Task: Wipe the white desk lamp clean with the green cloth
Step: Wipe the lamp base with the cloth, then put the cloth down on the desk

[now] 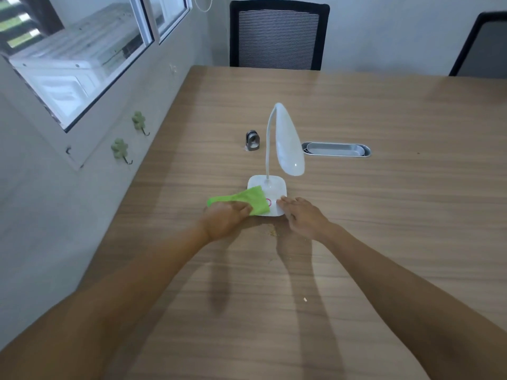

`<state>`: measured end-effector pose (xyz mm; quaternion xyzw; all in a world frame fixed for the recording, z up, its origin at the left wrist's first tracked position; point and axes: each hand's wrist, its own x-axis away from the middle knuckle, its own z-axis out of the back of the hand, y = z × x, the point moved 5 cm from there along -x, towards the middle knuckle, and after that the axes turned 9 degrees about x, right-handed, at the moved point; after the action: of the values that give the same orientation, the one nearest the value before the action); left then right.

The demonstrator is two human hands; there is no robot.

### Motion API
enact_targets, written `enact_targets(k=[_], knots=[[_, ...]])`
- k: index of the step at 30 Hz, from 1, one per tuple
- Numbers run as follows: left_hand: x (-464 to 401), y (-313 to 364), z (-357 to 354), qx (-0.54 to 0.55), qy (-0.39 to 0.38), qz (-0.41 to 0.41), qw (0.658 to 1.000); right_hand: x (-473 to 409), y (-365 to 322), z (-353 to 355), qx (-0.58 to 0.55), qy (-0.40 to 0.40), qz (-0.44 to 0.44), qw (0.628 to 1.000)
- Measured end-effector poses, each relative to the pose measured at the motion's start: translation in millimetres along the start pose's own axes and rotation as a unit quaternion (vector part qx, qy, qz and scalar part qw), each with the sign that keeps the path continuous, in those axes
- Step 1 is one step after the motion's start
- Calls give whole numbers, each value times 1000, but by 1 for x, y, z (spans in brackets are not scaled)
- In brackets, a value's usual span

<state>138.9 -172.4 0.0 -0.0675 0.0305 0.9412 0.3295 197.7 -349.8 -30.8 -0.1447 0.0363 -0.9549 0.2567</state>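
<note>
Both forearms reach in from the near edge across the wooden table (356, 215). I note the left hand (225, 219) curled closed on one end of the green cloth (247, 201), fingers bunched over the fabric; the cloth's free end lies flat on the left part of the lamp's square base. The white desk lamp (288, 144) stands upright near the table's middle, its thin neck rising from the base and its long head drooping to the right above it. The right hand (300, 215) rests palm down with fingers spread, fingertips touching the base's near right corner beside a red ring marking, gripping nothing. Crumbs (272, 232) lie on the table between the two hands, just short of the base. Beyond the lamp I see a small metal object (252, 141) to the left and an oval cable tray (336, 149) to the right. A black mesh chair (278, 35) stands at the far edge.
</note>
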Motion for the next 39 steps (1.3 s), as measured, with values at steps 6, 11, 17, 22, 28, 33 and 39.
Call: enact_targets(k=[6,11,17,22,28,33,39], knots=[[27,6,23,-86,123,-126,981,0,0,1,-6,-22,-6,1000],[-5,-18,34,-99,121,-7,988,0,-1,-1,-11,-25,-9,1000],[-7,-5,3,-24,32,-24,999,-1,-3,2,-7,-26,-15,1000],[28,2,6,-67,39,-106,991,0,-3,3,-10,-30,-16,999],[-7,-48,39,-42,125,83,988,3,-5,6,-1,-28,-6,1000],[-35,-40,20,36,23,166,985,3,-3,4,3,-32,-10,999],[-8,-17,-5,18,-128,137,982,0,-3,7,15,-35,-6,999]])
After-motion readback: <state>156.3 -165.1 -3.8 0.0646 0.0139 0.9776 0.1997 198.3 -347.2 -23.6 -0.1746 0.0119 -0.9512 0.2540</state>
